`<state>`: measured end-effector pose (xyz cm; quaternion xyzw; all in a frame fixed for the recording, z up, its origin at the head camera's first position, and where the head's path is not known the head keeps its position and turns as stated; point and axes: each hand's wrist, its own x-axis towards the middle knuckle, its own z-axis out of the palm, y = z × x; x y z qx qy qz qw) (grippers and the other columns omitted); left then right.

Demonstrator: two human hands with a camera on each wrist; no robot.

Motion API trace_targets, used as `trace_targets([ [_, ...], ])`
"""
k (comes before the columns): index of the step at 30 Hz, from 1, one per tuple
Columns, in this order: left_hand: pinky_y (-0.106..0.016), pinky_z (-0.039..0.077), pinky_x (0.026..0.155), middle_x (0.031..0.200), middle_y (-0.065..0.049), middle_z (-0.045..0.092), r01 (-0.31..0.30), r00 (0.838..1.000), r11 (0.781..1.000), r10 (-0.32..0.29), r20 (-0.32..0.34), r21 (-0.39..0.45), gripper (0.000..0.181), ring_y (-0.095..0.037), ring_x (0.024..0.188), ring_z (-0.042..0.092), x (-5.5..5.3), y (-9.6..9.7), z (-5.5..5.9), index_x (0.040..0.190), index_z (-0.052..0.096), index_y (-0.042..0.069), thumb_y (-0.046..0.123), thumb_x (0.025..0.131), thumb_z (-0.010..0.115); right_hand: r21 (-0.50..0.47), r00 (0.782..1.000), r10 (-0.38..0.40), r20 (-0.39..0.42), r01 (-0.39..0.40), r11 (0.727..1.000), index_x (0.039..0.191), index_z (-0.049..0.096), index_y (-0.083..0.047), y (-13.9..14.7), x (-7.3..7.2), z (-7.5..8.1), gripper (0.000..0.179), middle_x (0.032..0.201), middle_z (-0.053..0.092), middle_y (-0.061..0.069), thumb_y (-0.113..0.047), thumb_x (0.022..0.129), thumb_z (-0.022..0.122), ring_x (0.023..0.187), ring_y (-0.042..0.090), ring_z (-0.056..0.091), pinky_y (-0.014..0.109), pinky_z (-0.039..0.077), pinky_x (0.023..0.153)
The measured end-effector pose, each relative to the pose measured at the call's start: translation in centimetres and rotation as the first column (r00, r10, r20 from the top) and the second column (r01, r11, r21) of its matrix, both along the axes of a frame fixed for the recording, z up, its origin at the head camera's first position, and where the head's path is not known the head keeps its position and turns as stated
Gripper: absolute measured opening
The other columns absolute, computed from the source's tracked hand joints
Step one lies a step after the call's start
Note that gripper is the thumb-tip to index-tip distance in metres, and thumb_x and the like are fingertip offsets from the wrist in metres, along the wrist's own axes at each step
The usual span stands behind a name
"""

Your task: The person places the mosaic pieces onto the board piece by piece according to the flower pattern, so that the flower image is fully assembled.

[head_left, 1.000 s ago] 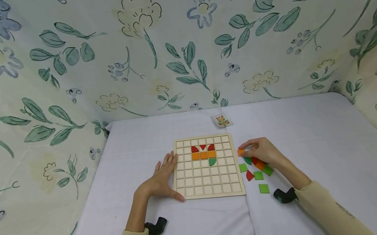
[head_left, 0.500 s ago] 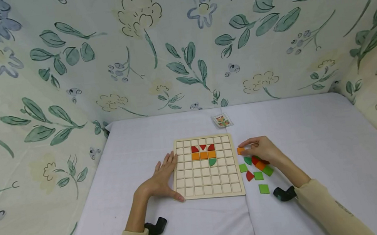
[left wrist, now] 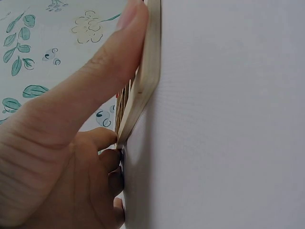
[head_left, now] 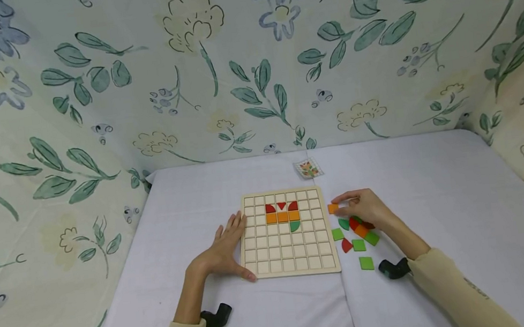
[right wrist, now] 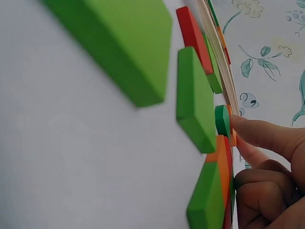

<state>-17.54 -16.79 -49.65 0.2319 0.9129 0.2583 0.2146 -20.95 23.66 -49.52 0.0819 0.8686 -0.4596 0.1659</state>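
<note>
The wooden grid board (head_left: 282, 265) lies on the table, with red, orange and dark green tiles set in its upper middle squares. Spread along its left edge is my left hand (head_left: 224, 255), its thumb (left wrist: 95, 78) against the front corner and its fingertips at the side. Off the board's right edge, my right hand (head_left: 366, 210) pinches an orange square tile (head_left: 333, 208) between thumb and index finger. In the right wrist view the tile is mostly hidden behind a dark green quarter-round tile (right wrist: 222, 120). The other fingers of that hand are curled in.
Loose tiles lie right of the board: several light green squares (head_left: 366, 263), a red piece (head_left: 346, 245), and a row with an orange square (head_left: 361, 230). A small patterned card (head_left: 308, 168) lies behind the board. Floral cloth (head_left: 252, 78) hangs behind the table.
My right hand has shifted very slightly to the left and away from me with the orange square tile. The left hand stays at the board's edge.
</note>
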Motion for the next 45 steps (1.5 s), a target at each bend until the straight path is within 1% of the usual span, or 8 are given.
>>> trace_targets([
  [6, -0.059, -0.005, 0.132, 0.174, -0.013, -0.011, -0.006, 1.0, 1.0, 0.006, 0.002, 0.003, 0.153, -0.033, 0.163, -0.012, 0.1, 0.0, 0.0, 0.166, -0.001, 0.005, 0.049, 0.059, 0.099, 0.004, 1.0, -0.009, 0.005, 0.009, 1.0, 0.128, 0.072, -0.009, 0.0, 0.1, -0.2, 0.046, 0.061, 0.038, -0.002, -0.02, 0.085, 0.084, 0.053, 0.015, 0.035, 0.023, 0.028, 0.048],
  [12, -0.059, -0.005, 0.132, 0.175, -0.013, -0.011, -0.004, 1.0, 1.0, 0.004, 0.002, 0.0, 0.153, -0.033, 0.163, -0.012, 0.1, 0.0, -0.1, 0.166, -0.001, 0.005, 0.05, 0.06, 0.099, -0.005, 1.0, -0.007, 0.006, 0.007, 1.0, 0.128, 0.072, -0.008, 0.0, 0.1, -0.4, 0.046, 0.062, 0.039, -0.002, -0.018, 0.085, 0.084, 0.055, 0.015, 0.036, 0.023, 0.029, 0.05],
  [17, -0.059, -0.005, 0.132, 0.174, -0.013, -0.011, 0.001, 1.0, 1.0, -0.001, -0.001, 0.0, 0.152, -0.034, 0.163, -0.012, 0.1, 0.0, 0.0, 0.166, -0.001, 0.005, 0.05, 0.06, 0.099, -0.003, 1.0, -0.009, -0.012, 0.009, 1.0, 0.128, 0.072, -0.007, 0.2, 0.2, -0.4, 0.046, 0.061, 0.039, -0.002, -0.018, 0.085, 0.084, 0.054, 0.015, 0.036, 0.023, 0.029, 0.049],
  [23, -0.061, -0.004, 0.131, 0.174, -0.014, -0.011, 0.002, 1.0, 1.0, -0.002, -0.005, 0.004, 0.153, -0.034, 0.163, -0.011, 0.0, 0.0, 0.0, 0.166, 0.0, 0.004, 0.05, 0.06, 0.099, 0.016, 0.997, 0.021, -0.068, -0.02, 1.0, 0.126, 0.072, -0.004, 0.0, 0.2, -0.3, 0.043, 0.06, 0.036, -0.003, -0.017, 0.087, 0.083, 0.053, 0.014, 0.035, 0.023, 0.028, 0.047],
  [30, -0.06, -0.004, 0.132, 0.175, -0.013, -0.011, 0.003, 1.0, 1.0, -0.003, -0.009, -0.007, 0.153, -0.033, 0.163, -0.011, 0.0, 0.0, -0.1, 0.166, -0.001, 0.005, 0.051, 0.06, 0.099, 0.059, 0.996, 0.055, -0.073, -0.051, 0.997, 0.124, 0.071, -0.002, -0.4, 0.0, 0.2, 0.039, 0.06, 0.036, -0.003, -0.02, 0.091, 0.08, 0.052, 0.014, 0.035, 0.022, 0.028, 0.048],
  [37, -0.06, -0.004, 0.132, 0.174, -0.013, -0.011, 0.005, 1.0, 1.0, -0.005, -0.005, -0.004, 0.153, -0.033, 0.163, -0.012, 0.0, 0.0, -0.1, 0.166, -0.001, 0.005, 0.051, 0.06, 0.099, -0.008, 0.987, 0.09, -0.129, -0.092, 0.996, 0.126, 0.071, -0.002, -1.4, 0.4, 1.3, 0.037, 0.058, 0.032, -0.003, -0.021, 0.094, 0.076, 0.05, 0.013, 0.031, 0.023, 0.024, 0.046],
  [41, -0.06, -0.004, 0.132, 0.174, -0.014, -0.011, 0.006, 1.0, 1.0, -0.006, -0.009, -0.009, 0.153, -0.034, 0.163, -0.011, 0.0, -0.1, -0.1, 0.166, -0.001, 0.005, 0.051, 0.06, 0.099, -0.061, 0.979, 0.121, -0.166, -0.133, 0.989, 0.125, 0.071, -0.003, -3.0, 0.7, 1.6, 0.037, 0.058, 0.028, -0.004, -0.021, 0.093, 0.078, 0.049, 0.012, 0.026, 0.023, 0.021, 0.047],
  [45, -0.06, -0.004, 0.131, 0.174, -0.014, -0.011, 0.005, 1.0, 1.0, -0.005, -0.009, -0.008, 0.153, -0.034, 0.163, -0.011, 0.0, 0.0, -0.1, 0.166, -0.001, 0.005, 0.051, 0.06, 0.099, -0.117, 0.973, 0.16, -0.169, -0.181, 0.976, 0.122, 0.073, -0.004, -4.9, 0.9, 1.5, 0.035, 0.058, 0.027, -0.005, -0.019, 0.092, 0.079, 0.05, 0.012, 0.025, 0.022, 0.02, 0.048],
])
